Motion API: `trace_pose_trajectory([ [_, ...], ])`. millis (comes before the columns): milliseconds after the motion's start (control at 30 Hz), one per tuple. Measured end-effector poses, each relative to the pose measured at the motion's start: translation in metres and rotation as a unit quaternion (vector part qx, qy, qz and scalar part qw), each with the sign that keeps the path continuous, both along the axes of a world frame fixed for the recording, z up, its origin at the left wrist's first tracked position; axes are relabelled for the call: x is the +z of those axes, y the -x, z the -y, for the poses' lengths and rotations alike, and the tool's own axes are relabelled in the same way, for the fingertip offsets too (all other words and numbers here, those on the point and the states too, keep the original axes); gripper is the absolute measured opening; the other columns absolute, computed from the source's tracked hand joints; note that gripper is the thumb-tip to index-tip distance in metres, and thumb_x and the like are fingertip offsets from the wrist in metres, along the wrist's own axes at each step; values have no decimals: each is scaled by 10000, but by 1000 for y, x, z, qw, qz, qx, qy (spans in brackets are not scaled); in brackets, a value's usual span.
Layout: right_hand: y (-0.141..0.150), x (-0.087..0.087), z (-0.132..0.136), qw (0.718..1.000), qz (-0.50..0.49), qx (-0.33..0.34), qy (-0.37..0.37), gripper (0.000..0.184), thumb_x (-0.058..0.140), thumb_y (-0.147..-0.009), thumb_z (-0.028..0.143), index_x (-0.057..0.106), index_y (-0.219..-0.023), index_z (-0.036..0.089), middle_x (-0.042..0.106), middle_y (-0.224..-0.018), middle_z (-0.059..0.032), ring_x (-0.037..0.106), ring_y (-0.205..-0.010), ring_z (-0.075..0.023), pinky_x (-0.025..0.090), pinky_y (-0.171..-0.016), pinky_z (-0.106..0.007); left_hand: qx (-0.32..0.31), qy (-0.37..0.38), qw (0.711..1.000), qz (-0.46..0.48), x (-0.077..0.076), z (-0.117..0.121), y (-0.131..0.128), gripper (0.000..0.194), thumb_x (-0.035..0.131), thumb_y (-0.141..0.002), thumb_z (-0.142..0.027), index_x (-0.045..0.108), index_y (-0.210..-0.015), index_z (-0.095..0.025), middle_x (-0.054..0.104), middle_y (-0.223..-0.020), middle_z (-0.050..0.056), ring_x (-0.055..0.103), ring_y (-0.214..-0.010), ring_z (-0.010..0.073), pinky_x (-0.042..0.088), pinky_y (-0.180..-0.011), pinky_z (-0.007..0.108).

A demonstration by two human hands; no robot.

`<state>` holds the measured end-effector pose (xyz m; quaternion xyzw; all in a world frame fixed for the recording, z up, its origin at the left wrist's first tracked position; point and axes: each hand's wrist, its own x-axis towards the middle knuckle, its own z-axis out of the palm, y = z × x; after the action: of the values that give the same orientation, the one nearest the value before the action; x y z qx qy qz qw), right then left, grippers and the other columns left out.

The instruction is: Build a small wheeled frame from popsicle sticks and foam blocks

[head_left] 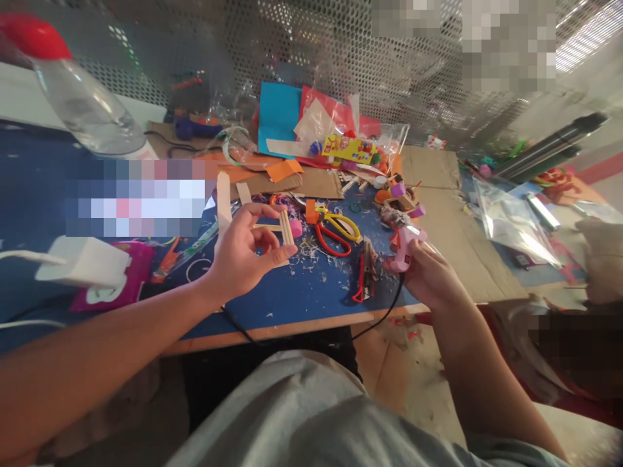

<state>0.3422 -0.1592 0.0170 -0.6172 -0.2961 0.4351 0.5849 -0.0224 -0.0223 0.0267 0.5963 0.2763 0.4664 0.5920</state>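
My left hand (248, 250) pinches a small bundle of wooden sticks (286, 228) between thumb and forefinger. Another stick runs sideways from it, and a pink block (296, 228) shows just behind; whether they are joined I cannot tell. My right hand (433, 269) is wrapped round a pink glue gun (403, 250), whose black cord (389, 311) drops over the table edge. Between the hands lie pliers (335, 237) with red and yellow handles. A red and black utility knife (364, 275) rests nearer the front edge.
Shavings and scraps cover the blue tabletop (292, 298). Coloured sheets (280, 117) and a yellow packet (350, 148) are piled at the back. To the left stand a clear bottle (92, 104) and a white plug (85, 263) on a purple power strip. Cardboard (452, 233) extends to the right.
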Motion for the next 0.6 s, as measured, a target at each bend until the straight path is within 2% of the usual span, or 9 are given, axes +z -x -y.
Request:
trace_pose_trajectory([
  [200, 1, -1, -12, 999, 13, 28, 21, 572, 1130, -647, 610, 863, -980, 230, 815, -884, -51, 766, -729, -194, 733, -706, -339, -10, -109, 994, -9, -4, 6, 2, 624, 1104, -767, -277, 629, -1169, -226, 728, -1534, 130, 692, -691, 56, 566, -666, 285],
  [333, -1, -3, -23, 999, 31, 13, 29, 604, 1151, -614, 589, 889, -1013, 219, 873, -972, -72, 784, -761, -176, 697, -678, -270, 19, -111, 994, 3, -4, 5, 3, 619, 1081, -799, -279, 626, -1217, -243, 702, -1545, 120, 684, -725, 64, 572, -700, 298],
  [400, -1, -5, -26, 999, 44, 1, 28, 639, 1165, -592, 550, 889, -1063, 217, 881, -953, -61, 764, -721, -161, 659, -625, -246, 29, -110, 994, 3, -4, 3, 3, 594, 1056, -827, -270, 622, -1232, -254, 692, -1567, 115, 690, -747, 71, 578, -717, 301],
  [467, -2, -7, -28, 998, 61, -15, 27, 681, 1178, -577, 485, 878, -1123, 209, 867, -868, -37, 689, -619, -124, 561, -523, -203, 4, -118, 993, -23, -6, 1, 4, 540, 1017, -874, -285, 623, -1242, -257, 700, -1584, 125, 707, -754, 82, 592, -722, 307],
  [533, -3, -8, -28, 996, 78, -34, 27, 712, 1184, -565, 434, 866, -1156, 196, 849, -800, -19, 591, -533, -85, 440, -443, -172, -47, -140, 986, -79, -7, 1, 5, 499, 988, -909, -313, 635, -1257, -249, 723, -1577, 146, 720, -744, 94, 601, -711, 309],
  [600, -3, -9, -26, 995, 88, -50, 26, 717, 1188, -552, 420, 858, -1145, 187, 848, -792, -19, 567, -516, -73, 393, -424, -161, -87, -174, 972, -131, -9, 2, 7, 500, 985, -917, -343, 654, -1277, -239, 760, -1531, 160, 723, -737, 110, 606, -704, 313],
])
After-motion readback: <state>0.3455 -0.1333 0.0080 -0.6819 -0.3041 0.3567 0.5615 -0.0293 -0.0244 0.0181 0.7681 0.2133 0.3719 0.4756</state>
